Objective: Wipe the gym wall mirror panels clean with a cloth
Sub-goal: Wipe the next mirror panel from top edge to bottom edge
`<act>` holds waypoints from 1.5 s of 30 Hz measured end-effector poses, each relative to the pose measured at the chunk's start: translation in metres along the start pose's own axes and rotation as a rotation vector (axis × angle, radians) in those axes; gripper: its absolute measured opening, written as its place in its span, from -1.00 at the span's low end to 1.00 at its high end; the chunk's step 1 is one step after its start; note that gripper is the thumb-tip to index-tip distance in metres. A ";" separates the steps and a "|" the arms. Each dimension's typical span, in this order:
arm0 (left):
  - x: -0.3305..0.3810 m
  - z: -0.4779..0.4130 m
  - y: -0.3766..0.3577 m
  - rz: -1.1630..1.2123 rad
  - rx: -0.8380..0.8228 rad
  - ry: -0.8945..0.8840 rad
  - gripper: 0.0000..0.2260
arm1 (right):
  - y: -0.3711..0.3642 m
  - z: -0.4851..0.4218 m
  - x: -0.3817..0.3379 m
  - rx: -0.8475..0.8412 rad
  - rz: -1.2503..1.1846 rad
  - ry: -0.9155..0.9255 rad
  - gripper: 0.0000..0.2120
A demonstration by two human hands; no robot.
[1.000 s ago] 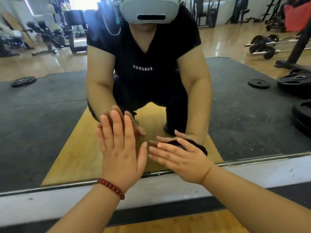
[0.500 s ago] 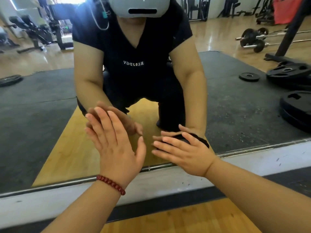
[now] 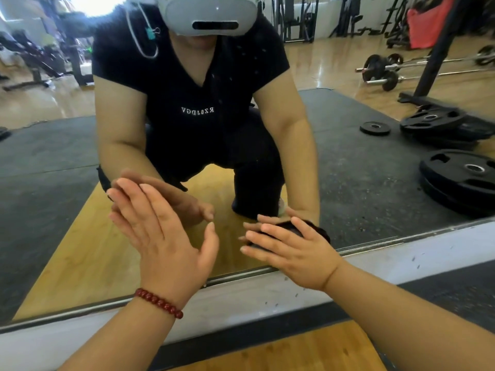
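Black cloth [image 3: 305, 226] shows as a dark wad under my right hand [image 3: 292, 253], whose straight, spread fingers press it flat on the wall mirror [image 3: 67, 210] just above the metal bottom rail [image 3: 401, 241]. In this head view, the only one, my left hand [image 3: 160, 231], with a red bead bracelet [image 3: 159, 302], lies released and flat on the glass just left of the cloth, holding nothing. I judge the unwiped glass runs leftward along the rail, so the right hand, already on the cloth, leads.
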State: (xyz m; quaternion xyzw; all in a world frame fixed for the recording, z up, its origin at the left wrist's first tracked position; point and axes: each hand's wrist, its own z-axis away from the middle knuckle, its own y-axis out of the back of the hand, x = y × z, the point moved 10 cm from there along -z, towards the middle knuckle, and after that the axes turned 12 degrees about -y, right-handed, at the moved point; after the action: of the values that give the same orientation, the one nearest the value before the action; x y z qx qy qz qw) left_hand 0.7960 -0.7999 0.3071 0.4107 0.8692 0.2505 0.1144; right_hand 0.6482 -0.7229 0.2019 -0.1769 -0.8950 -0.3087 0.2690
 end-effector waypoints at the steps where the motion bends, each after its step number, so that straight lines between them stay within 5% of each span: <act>1: 0.001 0.000 0.000 -0.001 -0.003 0.001 -0.14 | 0.000 0.000 0.002 -0.011 0.005 0.014 -0.39; 5: 0.000 -0.001 0.001 -0.002 0.016 -0.005 -0.15 | 0.051 -0.069 0.057 0.239 -0.133 -0.368 -0.42; 9: 0.036 0.001 -0.001 -0.054 0.026 -0.383 -0.18 | 0.085 -0.107 0.106 0.354 -0.229 -0.653 -0.48; 18: 0.040 -0.026 0.020 -0.071 0.021 -0.296 -0.36 | 0.058 -0.085 0.055 0.217 -0.154 -0.398 -0.48; 31: 0.027 -0.121 0.076 -0.217 0.129 -0.392 -0.37 | 0.095 -0.135 0.098 0.220 -0.201 -0.482 -0.43; 37: 0.030 -0.125 0.081 -0.210 0.132 -0.432 -0.39 | 0.156 -0.221 0.160 0.404 -0.236 -0.563 -0.52; 43: 0.026 -0.172 0.113 -0.222 0.188 -0.459 -0.38 | 0.124 -0.189 0.120 0.153 -0.099 -0.188 -0.52; 45: 0.026 -0.179 0.112 -0.248 0.152 -0.487 -0.38 | 0.138 -0.208 0.142 0.186 -0.178 -0.197 -0.53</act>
State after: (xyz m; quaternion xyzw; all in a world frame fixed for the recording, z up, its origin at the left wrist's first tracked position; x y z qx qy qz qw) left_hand 0.7806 -0.7805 0.5184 0.3566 0.8761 0.0630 0.3184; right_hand 0.6798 -0.7335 0.4872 -0.1009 -0.9539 -0.2283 0.1666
